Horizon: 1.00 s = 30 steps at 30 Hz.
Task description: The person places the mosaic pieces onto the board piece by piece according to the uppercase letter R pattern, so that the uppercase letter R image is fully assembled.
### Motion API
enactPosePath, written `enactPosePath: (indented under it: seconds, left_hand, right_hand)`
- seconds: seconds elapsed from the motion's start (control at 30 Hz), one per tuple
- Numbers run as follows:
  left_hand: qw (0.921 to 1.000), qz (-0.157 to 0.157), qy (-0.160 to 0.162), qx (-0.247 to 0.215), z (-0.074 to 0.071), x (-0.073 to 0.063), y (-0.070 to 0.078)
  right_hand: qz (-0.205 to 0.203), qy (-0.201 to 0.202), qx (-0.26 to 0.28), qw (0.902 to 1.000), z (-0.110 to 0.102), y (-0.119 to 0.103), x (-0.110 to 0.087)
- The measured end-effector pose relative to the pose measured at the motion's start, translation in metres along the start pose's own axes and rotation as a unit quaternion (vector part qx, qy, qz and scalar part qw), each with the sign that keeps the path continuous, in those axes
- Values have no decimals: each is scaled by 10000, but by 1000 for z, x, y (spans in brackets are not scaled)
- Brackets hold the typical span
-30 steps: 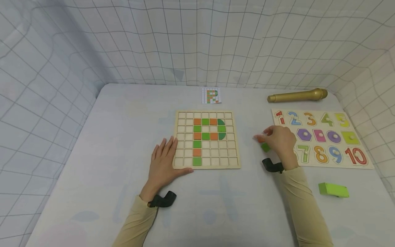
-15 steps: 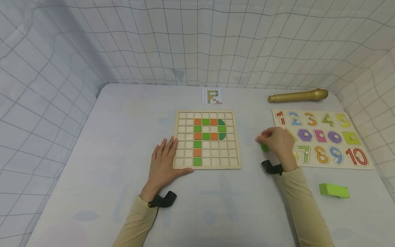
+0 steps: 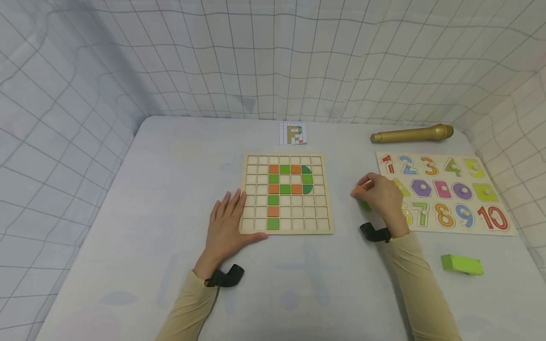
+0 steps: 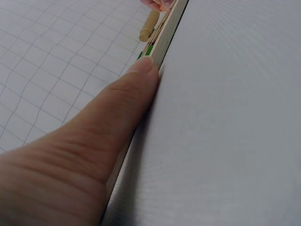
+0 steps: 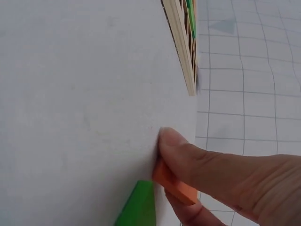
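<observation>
My left hand [image 3: 226,232] lies with straight, spread fingers at the left edge of the wooden grid board [image 3: 309,220], its thumb along the front edge. Orange and green square tiles and dark green rounded ones sit in the board's cells in a P shape. To the right of the board, my right hand [image 3: 381,197] pinches an orange square tile [image 5: 175,182] between thumb and finger, close over the table. A green tile [image 5: 139,207] lies right beside it, partly hidden by the hand in the head view.
A small printed pattern card [image 3: 292,132] lies behind the board. At right are a wooden number puzzle [image 3: 431,189], a gold microphone [image 3: 411,134] at the back and a light green block [image 3: 462,264] nearer the front. Gridded white cloth [image 3: 273,71] hangs around the table.
My right hand has taken the orange tile between thumb and finger, with only a slight shift of the hand. My left hand stays at the board.
</observation>
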<state>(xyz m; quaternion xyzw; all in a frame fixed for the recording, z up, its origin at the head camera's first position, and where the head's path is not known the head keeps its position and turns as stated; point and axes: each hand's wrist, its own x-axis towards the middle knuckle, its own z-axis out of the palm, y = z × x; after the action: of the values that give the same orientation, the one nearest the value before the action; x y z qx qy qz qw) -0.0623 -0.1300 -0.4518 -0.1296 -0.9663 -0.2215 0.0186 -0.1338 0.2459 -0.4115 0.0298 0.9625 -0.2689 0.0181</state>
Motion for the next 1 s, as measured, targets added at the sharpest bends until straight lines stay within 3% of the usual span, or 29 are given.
enactPosePath:
  seconds: [0.23,0.43,0.7,1.0]
  left_hand:
    - [10000,42,26,16,1,0,-1]
    - [10000,50,55,14,1,-1,-1]
    - [10000,34,27,20,2,0,-1]
    - [10000,21,13,27,2,0,-2]
  right_hand:
    - [-218,251,88,9994,5,-4,-1]
    - [-638,469,323,9963,12,-20,0]
    - [-1123,107,977,9888,32,-55,-2]
    - [-1487,-382,1026,9828,51,-90,-4]
